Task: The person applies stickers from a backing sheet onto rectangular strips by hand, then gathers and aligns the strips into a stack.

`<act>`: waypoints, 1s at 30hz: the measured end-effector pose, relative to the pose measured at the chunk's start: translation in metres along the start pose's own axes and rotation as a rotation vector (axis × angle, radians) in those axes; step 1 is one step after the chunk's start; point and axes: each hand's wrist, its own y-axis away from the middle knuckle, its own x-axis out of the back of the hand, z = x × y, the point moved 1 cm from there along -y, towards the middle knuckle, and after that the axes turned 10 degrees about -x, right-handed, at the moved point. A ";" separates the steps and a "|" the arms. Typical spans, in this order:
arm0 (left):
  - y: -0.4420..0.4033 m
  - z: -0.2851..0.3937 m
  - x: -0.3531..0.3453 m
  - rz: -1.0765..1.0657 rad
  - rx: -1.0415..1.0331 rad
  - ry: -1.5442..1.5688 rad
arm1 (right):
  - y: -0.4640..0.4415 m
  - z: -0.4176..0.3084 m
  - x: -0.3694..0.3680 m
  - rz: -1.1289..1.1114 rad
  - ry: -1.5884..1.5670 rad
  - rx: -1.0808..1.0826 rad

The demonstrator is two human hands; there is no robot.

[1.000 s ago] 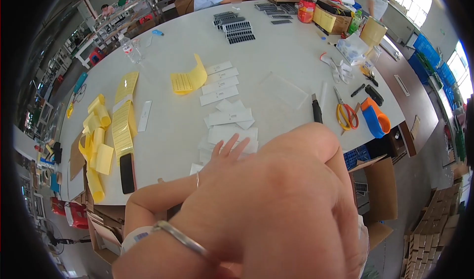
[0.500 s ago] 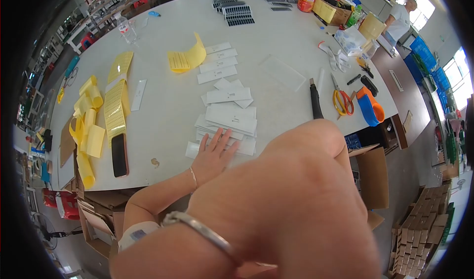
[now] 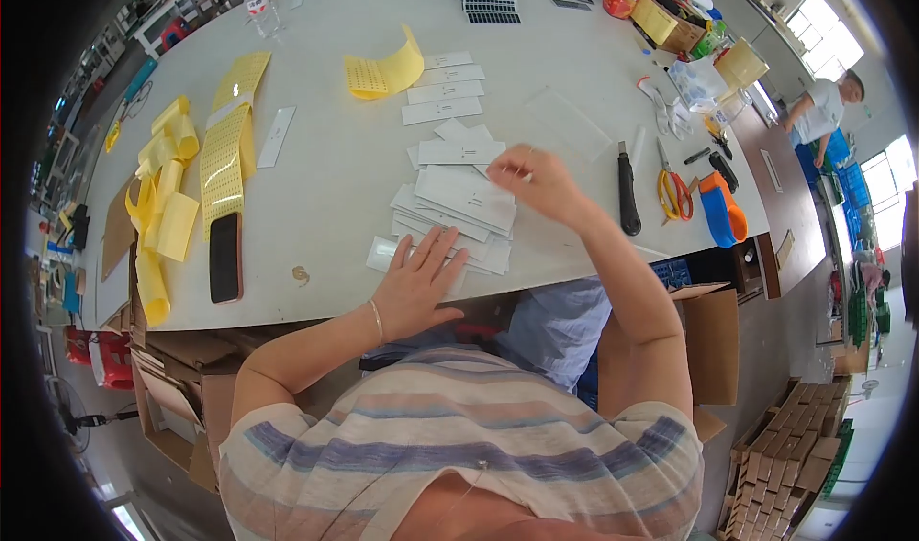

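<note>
The left hand (image 3: 421,278) lies palm down with its fingers spread apart over the near edge of an overlapping pile of white cards (image 3: 464,196), at the near side of the table (image 3: 316,187). The right hand (image 3: 536,182) is at the pile's right side, its fingers bent and drawn together; whether they grip or touch a card cannot be told. Beyond the pile, more white strips (image 3: 442,110) lie in a row going far, with a curled yellow label sheet (image 3: 388,70) at their far left. Right of the right hand are a black cutter (image 3: 627,191), then scissors (image 3: 674,189), then a blue and orange tape dispenser (image 3: 720,211). Well to the left, a dark phone (image 3: 226,259) lies at the near end of a long yellow label strip (image 3: 225,172), with loose yellow curls (image 3: 174,211) farther left.
</note>
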 end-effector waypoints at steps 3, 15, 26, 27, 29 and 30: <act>0.012 -0.001 0.001 -0.005 0.034 -0.027 | 0.005 0.017 -0.032 0.011 0.342 0.103; 0.042 0.004 0.003 0.051 0.099 -0.087 | 0.012 -0.004 -0.063 -0.051 0.708 0.139; 0.043 0.000 0.002 0.203 0.036 -0.059 | 0.013 0.001 -0.072 -0.023 0.752 0.258; 0.043 0.000 0.003 0.209 0.034 -0.057 | 0.011 0.001 -0.071 -0.022 0.753 0.258; 0.043 -0.001 0.002 0.216 0.036 -0.056 | 0.008 -0.002 -0.069 -0.163 0.676 0.272; 0.044 -0.002 0.002 0.222 0.033 -0.054 | 0.009 -0.005 -0.067 -0.164 0.676 0.275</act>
